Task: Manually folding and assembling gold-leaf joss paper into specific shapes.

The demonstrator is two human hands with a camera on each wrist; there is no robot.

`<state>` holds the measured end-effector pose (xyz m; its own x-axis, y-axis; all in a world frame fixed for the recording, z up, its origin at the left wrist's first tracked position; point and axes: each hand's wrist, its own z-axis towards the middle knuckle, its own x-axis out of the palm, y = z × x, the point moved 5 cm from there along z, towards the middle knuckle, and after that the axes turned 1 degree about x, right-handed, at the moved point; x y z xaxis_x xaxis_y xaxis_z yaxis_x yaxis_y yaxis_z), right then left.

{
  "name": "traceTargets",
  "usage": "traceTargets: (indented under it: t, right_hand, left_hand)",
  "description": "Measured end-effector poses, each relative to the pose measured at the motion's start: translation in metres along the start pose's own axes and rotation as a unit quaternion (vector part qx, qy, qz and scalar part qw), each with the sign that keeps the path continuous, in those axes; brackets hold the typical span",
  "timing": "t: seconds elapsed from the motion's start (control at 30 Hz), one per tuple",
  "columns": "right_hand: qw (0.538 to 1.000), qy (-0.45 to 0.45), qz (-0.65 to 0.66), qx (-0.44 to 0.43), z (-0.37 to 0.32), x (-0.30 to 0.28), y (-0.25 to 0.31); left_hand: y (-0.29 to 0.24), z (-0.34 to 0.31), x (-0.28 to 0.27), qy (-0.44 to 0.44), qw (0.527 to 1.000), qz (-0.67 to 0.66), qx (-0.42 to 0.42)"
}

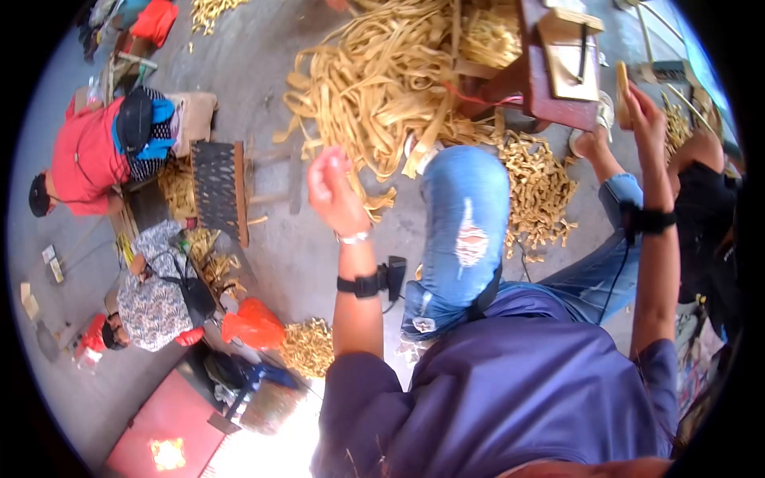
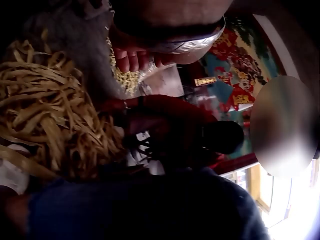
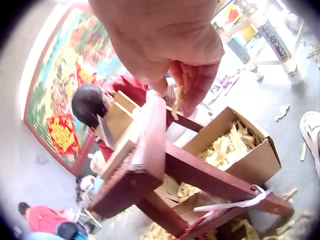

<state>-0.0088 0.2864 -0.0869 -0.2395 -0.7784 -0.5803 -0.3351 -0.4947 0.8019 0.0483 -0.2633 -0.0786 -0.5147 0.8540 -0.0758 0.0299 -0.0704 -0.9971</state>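
Observation:
In the head view my right hand [image 1: 649,119] pinches a pale yellow strip [image 1: 623,95] at the right, beside a dark red wooden bench [image 1: 584,115]. The right wrist view has the same hand [image 3: 165,45] above the bench [image 3: 152,145], the yellow strip [image 3: 177,102] between thumb and fingers. On the bench a wooden fixture [image 1: 571,68] carries a dark strip or handle. My left hand [image 1: 331,187] is raised left of my knee, fingers loosely bent, holding nothing visible. In the dark left wrist view its fingertips [image 2: 133,60] show below the wrist.
Long yellow strips [image 1: 378,95] lie heaped ahead, and short knotted pieces [image 1: 534,191] beside my knee. A cardboard box [image 3: 257,162] of strips stands by the bench. Two people [image 1: 92,155] [image 1: 155,287] sit at the left; another sits close at the right.

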Motion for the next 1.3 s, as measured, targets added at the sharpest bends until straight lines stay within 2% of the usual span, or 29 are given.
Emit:
traceTargets:
  t: [0.07,0.1,0.13,0.2,0.27,0.33,0.37,0.4,0.47,0.53,0.57,0.63,0.67,0.7,0.73,0.8,0.83,0.9,0.93,0.97,1.0,1.03,1.07,1.1,1.13,1.2,1.23,1.27,1.3]
  right_hand:
    - [0.998,0.028,-0.035,0.036,0.037,0.021,-0.007]
    - [0.997,0.052,-0.045,0.024,0.053,0.022,-0.016]
    - [0.999,0.023,-0.033,-0.028,0.051,0.020,-0.004]
    - [0.998,0.040,-0.029,-0.029,0.037,0.009,0.009]
    - [0.997,0.022,-0.053,-0.047,0.009,-0.009,0.014]
    - [0.995,0.042,-0.051,-0.076,-0.017,-0.024,0.003]
    - [0.993,0.041,-0.067,-0.088,-0.029,-0.032,-0.010]
    - [0.994,0.062,-0.072,-0.053,-0.047,-0.032,-0.014]
    - [0.994,0.070,-0.078,0.009,-0.082,-0.022,-0.006]
    - [0.995,0.067,-0.057,0.035,-0.104,-0.013,-0.001]
    - [0.996,0.060,-0.059,0.035,-0.107,-0.010,0.010]
    - [0.997,0.041,-0.052,0.040,-0.123,0.005,0.037]
    - [0.997,0.050,-0.049,0.018,-0.129,0.016,0.054]
    - [0.997,0.060,-0.046,-0.006,-0.135,0.025,0.075]
    - [0.996,0.069,-0.045,-0.033,-0.142,0.034,0.095]
    - [0.993,0.095,0.061,-0.029,-0.159,0.061,0.131]
    - [0.983,0.139,0.077,-0.095,-0.162,0.076,0.158]
    - [0.974,0.154,0.034,-0.163,-0.170,0.102,0.200]
    - [0.960,0.223,0.024,-0.169,-0.171,0.118,0.218]
    - [0.949,0.298,0.051,-0.092,-0.175,0.137,0.223]
    - [0.917,0.369,0.103,-0.115,-0.181,0.153,0.228]
    - [0.902,0.386,0.156,-0.118,-0.189,0.162,0.234]
    - [0.881,0.406,0.211,-0.119,-0.197,0.175,0.240]
    - [0.881,0.369,0.270,-0.123,-0.193,0.183,0.233]
    - [0.816,0.409,0.399,-0.093,-0.196,0.179,0.245]
    - [0.655,0.465,0.595,-0.027,-0.192,0.155,0.275]
    - [0.570,0.482,0.666,0.003,-0.187,0.136,0.293]
    - [0.604,0.435,0.667,-0.018,-0.164,0.119,0.284]
    - [0.582,0.441,0.683,-0.030,-0.150,0.098,0.275]
  left_hand:
    - [0.117,0.010,-0.068,-0.089,0.989,0.022,-0.112]
    - [0.192,0.008,-0.115,-0.073,0.977,0.175,-0.099]
    - [0.244,0.004,-0.142,-0.052,0.942,0.320,-0.087]
    - [0.249,-0.018,-0.132,-0.041,0.870,0.466,-0.158]
    - [0.288,-0.045,-0.111,0.059,0.853,0.470,-0.220]
    - [0.351,-0.067,-0.095,0.192,0.815,0.514,-0.186]
    - [0.352,-0.062,-0.077,0.127,0.800,0.579,-0.092]
    - [0.346,-0.059,-0.059,0.061,0.770,0.635,0.003]
    - [0.377,-0.048,-0.045,0.031,0.802,0.596,-0.030]
    - [0.441,-0.029,-0.061,0.093,0.879,0.383,-0.270]
    - [0.382,-0.010,-0.042,0.120,0.859,0.394,-0.306]
    - [0.363,-0.007,-0.050,-0.088,0.921,0.208,-0.316]
    - [0.352,-0.002,-0.058,-0.192,0.926,0.106,-0.307]
    - [0.298,0.009,-0.053,-0.244,0.925,0.010,-0.291]
    - [0.268,0.019,-0.047,-0.242,0.919,-0.091,-0.298]
    - [0.211,0.031,-0.039,-0.222,0.881,-0.287,-0.304]
    - [0.154,0.038,-0.026,-0.112,0.912,-0.320,-0.231]
    - [0.044,0.032,-0.001,-0.020,0.883,-0.444,-0.154]
    - [-0.002,0.020,0.012,0.035,0.854,-0.497,-0.146]
    - [-0.043,0.007,0.025,0.061,0.843,-0.518,-0.128]
    - [-0.075,-0.008,0.040,0.094,0.844,-0.514,-0.119]
    - [-0.109,-0.026,0.056,0.110,0.812,-0.559,-0.125]
    - [-0.139,-0.042,0.067,0.144,0.806,-0.561,-0.121]
    - [-0.153,-0.055,0.080,0.153,0.802,-0.565,-0.119]
    - [-0.189,-0.060,0.073,0.158,0.808,-0.567,-0.018]
    - [-0.225,-0.072,0.062,0.217,0.766,-0.605,0.024]
    - [-0.236,-0.078,0.049,0.205,0.775,-0.594,0.063]
    - [-0.249,-0.081,0.033,0.195,0.783,-0.581,0.104]
    - [-0.256,-0.081,0.014,0.161,0.792,-0.578,0.111]
